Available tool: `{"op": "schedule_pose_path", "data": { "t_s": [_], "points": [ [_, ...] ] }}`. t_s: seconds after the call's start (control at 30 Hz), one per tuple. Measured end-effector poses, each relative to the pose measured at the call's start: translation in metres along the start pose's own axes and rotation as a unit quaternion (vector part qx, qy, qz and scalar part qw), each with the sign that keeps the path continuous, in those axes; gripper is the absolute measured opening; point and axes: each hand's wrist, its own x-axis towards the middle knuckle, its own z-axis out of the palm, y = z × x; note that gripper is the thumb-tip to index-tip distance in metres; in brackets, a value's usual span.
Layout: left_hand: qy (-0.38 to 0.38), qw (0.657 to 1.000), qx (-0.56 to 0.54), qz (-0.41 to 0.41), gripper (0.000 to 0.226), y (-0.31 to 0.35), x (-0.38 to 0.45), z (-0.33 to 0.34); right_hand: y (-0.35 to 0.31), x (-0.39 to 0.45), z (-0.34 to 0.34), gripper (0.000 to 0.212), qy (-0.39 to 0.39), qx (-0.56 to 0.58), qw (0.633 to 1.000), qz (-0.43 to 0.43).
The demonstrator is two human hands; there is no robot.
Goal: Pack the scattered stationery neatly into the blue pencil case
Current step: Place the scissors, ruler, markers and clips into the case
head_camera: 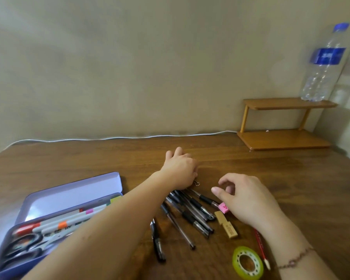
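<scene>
Left hand (180,170) reaches forward; right hand (249,199) hovers, fingers (220,191) curled.

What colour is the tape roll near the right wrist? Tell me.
The tape roll is yellow-green with a white inner core, seen in the head view.

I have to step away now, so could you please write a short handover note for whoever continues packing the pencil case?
Left hand: reaching across the pile of pens; whether it grips anything is hidden.
Right hand: hovering over the pink eraser, fingers loosely curled, holding nothing.
Blue pencil case: open at the left, already holding markers and scissors.
Left on the desk: the pens, a small binder clip, the pink eraser, two wooden blocks, the red pencil and the green tape roll.
</scene>
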Motion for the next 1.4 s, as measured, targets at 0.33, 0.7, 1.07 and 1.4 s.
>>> {"op": "schedule_pose_path", "data": {
  "t_s": [0.33,0.7,1.07,1.4],
  "points": [
    [-0.014,1.000,-0.009,0.019,0.023,-0.005,-0.012,-0.005,-0.010,-0.005,0.001,0.025,0.053,0.047,0.997,-0.040],
    [0.024,0.998,0.023,0.049,0.024,0.013,-0.025,-0.013,-0.016,-0.008,-0.004,0.029,0.010,0.036,0.999,-0.019],
    [-0.090,0.671,-0.734,-0.051,0.008,-0.005,-0.122,-0.059,-0.067,-0.057,-0.020,0.049,0.224,0.134,0.926,-0.272],
    [0.050,0.977,-0.191,-0.077,0.022,-0.138,-0.243,-0.077,-0.113,-0.069,0.018,0.020,0.095,0.142,0.892,-0.419]
  ]
}}
